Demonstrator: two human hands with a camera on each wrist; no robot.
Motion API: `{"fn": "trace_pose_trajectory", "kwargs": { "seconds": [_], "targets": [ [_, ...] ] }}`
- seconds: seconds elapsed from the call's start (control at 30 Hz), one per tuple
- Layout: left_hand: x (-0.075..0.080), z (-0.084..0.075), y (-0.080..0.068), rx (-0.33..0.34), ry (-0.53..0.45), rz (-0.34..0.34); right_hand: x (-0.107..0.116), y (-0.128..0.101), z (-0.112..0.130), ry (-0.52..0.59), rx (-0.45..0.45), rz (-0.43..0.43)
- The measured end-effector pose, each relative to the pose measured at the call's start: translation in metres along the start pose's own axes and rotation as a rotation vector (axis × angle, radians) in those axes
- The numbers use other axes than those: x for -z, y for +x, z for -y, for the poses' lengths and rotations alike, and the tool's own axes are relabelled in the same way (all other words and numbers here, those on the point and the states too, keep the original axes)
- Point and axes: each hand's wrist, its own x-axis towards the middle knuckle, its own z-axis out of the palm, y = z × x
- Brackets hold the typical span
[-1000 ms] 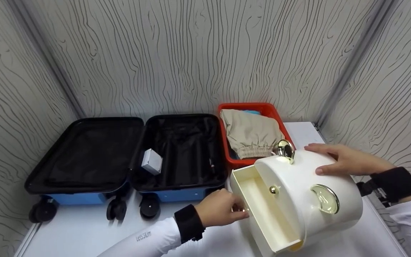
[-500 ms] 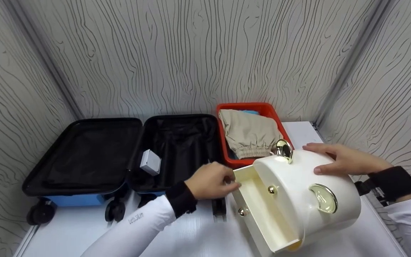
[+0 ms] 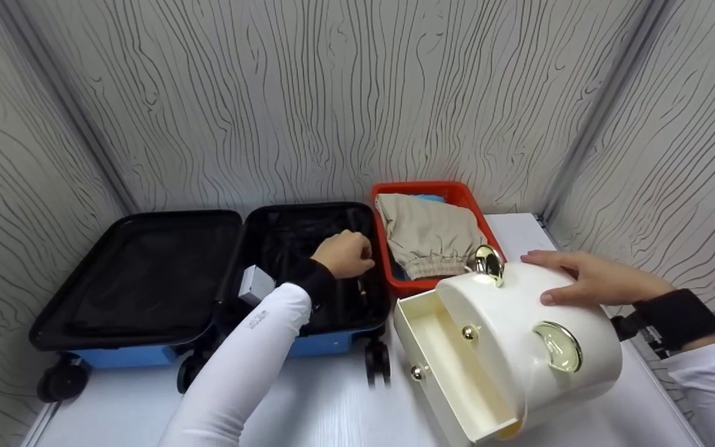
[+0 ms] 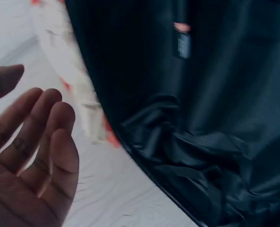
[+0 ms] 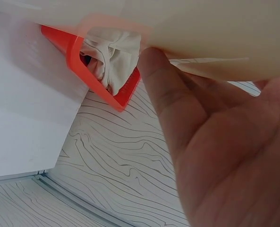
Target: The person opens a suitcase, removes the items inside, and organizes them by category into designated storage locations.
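Note:
My left hand [image 3: 344, 253] hovers over the right half of an open blue suitcase [image 3: 320, 343] with black lining. In the left wrist view its fingers [image 4: 59, 165] are loosely bent and hold nothing. My right hand [image 3: 593, 279] rests with spread fingers on a glossy white rounded storage box [image 3: 519, 298] with gold trim. The box's drawer [image 3: 435, 354] stands pulled out, with a gold ball knob [image 3: 418, 372] on its front; no contents show inside. A small white box [image 3: 256, 284] sits in the suitcase near its hinge side.
Behind the storage box stands a red basket [image 3: 388, 264] with folded beige clothing [image 3: 429, 230] and something blue. The suitcase's left half [image 3: 152, 279] lies open beside the left wall. Black wheels [image 3: 377, 360] face the table's front. Patterned walls enclose the white table [image 3: 332, 403].
My left hand has left the drawer's knob and moved up and left over the suitcase. The right hand stays on the storage box, and the drawer remains out.

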Motion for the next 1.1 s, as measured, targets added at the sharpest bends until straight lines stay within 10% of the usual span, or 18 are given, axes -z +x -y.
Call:
{"fn": "trace_pose_trajectory", "kwargs": {
  "seconds": [0.13,0.37,0.6,0.9,1.1],
  "targets": [
    [-0.017,0.017,0.019,0.015,0.064,0.032,0.000,-0.001,0.000,-0.004,-0.009,-0.011],
    [-0.104,0.084,0.069,-0.040,0.188,0.089,-0.001,0.002,0.000,-0.005,0.011,-0.002],
    [-0.146,0.094,0.076,-0.032,0.258,0.219,0.000,0.001,0.000,0.002,0.010,0.006],
    [-0.112,0.044,0.042,-0.001,0.298,0.282,0.001,0.001,0.001,-0.001,0.016,0.006],
    [-0.106,0.040,0.031,-0.030,0.300,0.259,-0.001,0.001,-0.002,0.011,0.003,0.005]
  ]
}}
